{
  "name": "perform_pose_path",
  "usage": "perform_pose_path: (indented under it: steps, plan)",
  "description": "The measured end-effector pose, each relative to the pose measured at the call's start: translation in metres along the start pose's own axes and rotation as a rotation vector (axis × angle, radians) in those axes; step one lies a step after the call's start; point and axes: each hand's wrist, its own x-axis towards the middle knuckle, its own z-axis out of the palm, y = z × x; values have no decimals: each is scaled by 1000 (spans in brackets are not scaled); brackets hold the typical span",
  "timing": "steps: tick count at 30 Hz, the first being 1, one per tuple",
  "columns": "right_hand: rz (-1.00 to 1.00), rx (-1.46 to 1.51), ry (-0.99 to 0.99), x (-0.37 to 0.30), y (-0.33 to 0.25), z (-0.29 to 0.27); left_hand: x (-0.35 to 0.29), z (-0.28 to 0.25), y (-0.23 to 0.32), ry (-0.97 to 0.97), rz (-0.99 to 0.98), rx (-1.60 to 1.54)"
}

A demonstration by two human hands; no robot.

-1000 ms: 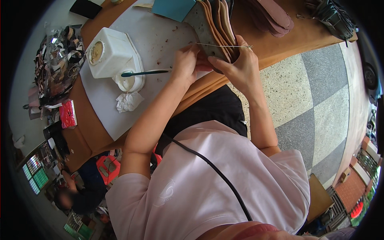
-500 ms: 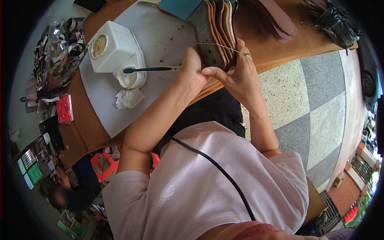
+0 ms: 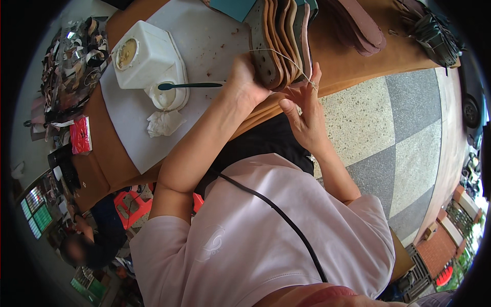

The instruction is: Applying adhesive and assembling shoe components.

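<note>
Stack of soles (image 3: 279, 48) at the table's (image 3: 358, 69) near edge: the left hand (image 3: 248, 87) cups its lower end, fingers hidden, closure untellable; the right hand (image 3: 306, 110) spreads, string (image 3: 287, 58) at its fingers. Level ends and even string tension serve best.

Downward fisheye view from head height

The stack (image 3: 279, 43) is brown and tan, the floor (image 3: 360, 112) checkered.
</note>
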Motion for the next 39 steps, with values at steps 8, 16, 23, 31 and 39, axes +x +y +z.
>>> perform_pose_path:
  steps: [8, 16, 23, 31, 39]
  plan:
    - [-46, -34, -84, 26, 26, -17, -18, 15, 9, -21, -44, 19]
    - [11, 276, 29, 70, 22, -39, 7, -17, 1, -86, -60, -109]
    - [157, -140, -103, 110, -6, -55, -1, -13, -5, -14, 59, -78]
    - [-110, -272, -56, 106, -2, -54, -6, -1, 0, 76, 89, 73]
    - [-567, -482, -95, 112, -13, -46, -13, 1, -9, -54, 190, 58]
